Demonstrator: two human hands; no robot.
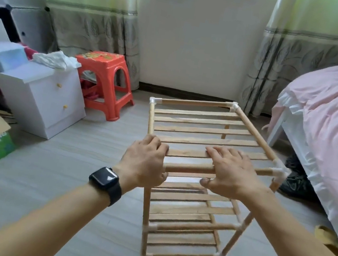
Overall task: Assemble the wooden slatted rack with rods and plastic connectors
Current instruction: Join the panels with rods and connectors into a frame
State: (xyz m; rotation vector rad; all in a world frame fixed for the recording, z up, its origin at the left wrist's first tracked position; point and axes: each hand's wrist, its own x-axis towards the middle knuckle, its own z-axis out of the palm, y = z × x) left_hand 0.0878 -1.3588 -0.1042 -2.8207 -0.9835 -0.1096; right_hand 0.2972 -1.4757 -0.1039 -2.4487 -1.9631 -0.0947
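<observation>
On grey bedroom floor [64, 177] between red stool [103, 84] and pink bed [333, 125], holding upright wooden slatted rack [199, 128], gripping its top near-left corner in curled left hand [143, 164], laying right hand [232, 173] with fingers [222, 154] straight across front rod [188, 168] and slat
</observation>
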